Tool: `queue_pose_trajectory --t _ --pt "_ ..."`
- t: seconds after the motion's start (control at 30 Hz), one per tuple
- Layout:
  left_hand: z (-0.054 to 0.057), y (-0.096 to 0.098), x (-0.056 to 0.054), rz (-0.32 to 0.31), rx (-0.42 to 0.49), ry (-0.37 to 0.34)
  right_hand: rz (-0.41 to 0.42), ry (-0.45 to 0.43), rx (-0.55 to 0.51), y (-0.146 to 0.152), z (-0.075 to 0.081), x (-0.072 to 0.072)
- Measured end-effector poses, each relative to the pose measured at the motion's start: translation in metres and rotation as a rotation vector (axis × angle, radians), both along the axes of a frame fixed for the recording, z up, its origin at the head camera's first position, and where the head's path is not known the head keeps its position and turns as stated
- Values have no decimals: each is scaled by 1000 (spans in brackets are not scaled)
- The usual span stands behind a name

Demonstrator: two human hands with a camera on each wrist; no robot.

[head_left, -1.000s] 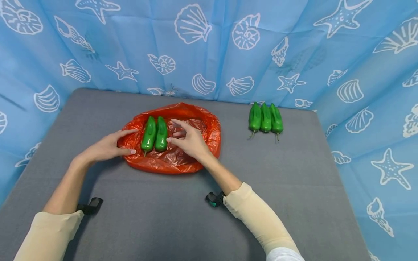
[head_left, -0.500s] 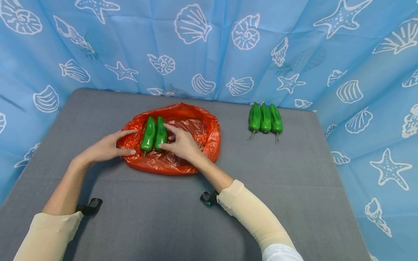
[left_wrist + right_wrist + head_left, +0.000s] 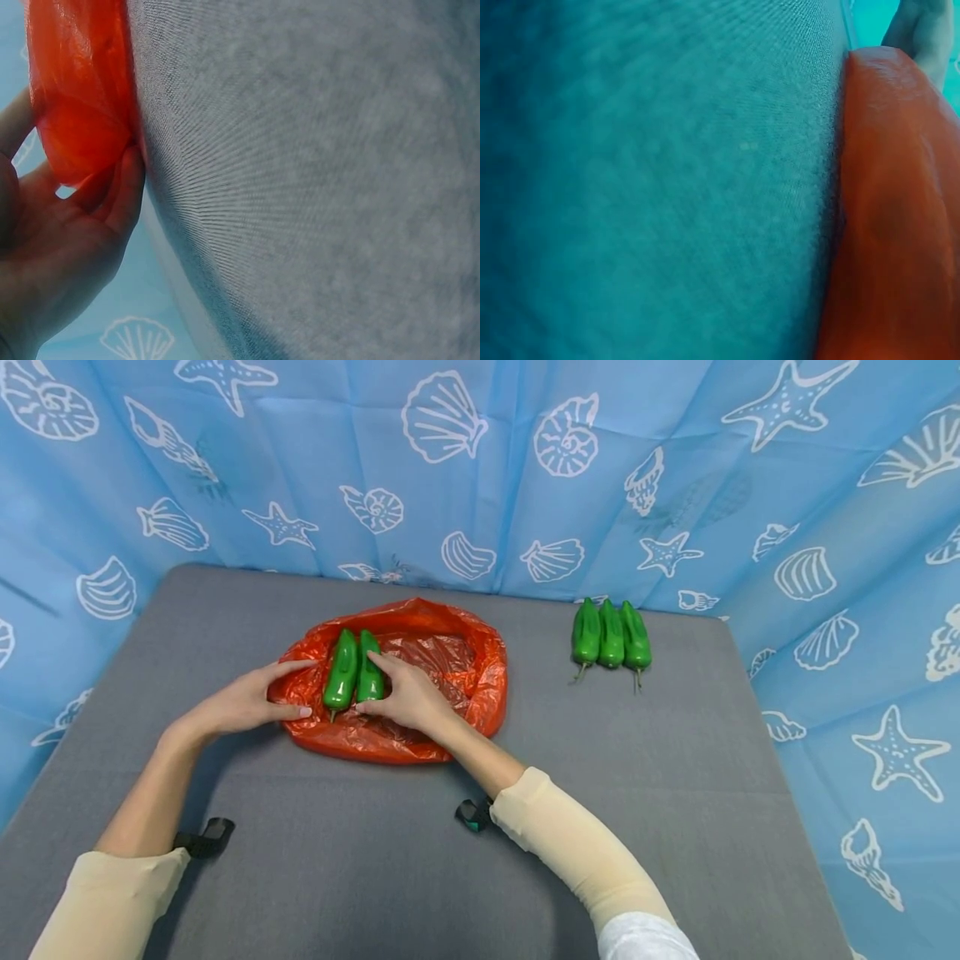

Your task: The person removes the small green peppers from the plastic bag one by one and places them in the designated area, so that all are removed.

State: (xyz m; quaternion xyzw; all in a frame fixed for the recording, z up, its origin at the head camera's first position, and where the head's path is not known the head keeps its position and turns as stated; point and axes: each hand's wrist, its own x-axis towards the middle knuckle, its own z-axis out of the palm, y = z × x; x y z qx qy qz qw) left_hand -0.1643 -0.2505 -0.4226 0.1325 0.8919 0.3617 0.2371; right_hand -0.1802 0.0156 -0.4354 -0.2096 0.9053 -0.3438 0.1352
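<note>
The left hand (image 3: pixel 238 697) grips the left edge of the red bag (image 3: pixel 390 752). Inside, the right hand (image 3: pixel 411 695) has its grip on one green pepper (image 3: pixel 367 681), just beside another pepper (image 3: pixel 342 672). Light finger pressure and a steady bag edge are advised. Farther right, three peppers (image 3: pixel 611 639) lie together on the surface (image 3: pixel 637 760).

Left fingers (image 3: pixel 130 187) around red plastic (image 3: pixel 79 75), beside grey cloth (image 3: pixel 307 172)

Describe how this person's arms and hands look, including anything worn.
The left hand and right hand are bare. The left sleeve and right sleeve are cream, with white fabric further up on the right. A black device shows beside each sleeve, the right one partly green.
</note>
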Motion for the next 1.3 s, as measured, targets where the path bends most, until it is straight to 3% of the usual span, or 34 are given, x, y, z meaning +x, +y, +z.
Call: queue_pose_trajectory --t 0.3,0.57,0.73,1.3 --pt "-2 -1 -2 -8 -15 -8 19 12 57 -2 -3 -3" --pt "0 -4 0 11 -25 -1 37 8 42 -2 -2 -4" --pt "-1 -1 1 8 -18 6 1 -20 36 3 -1 -4" --pt "-3 1 2 11 -4 9 -46 -59 -101 21 11 3"
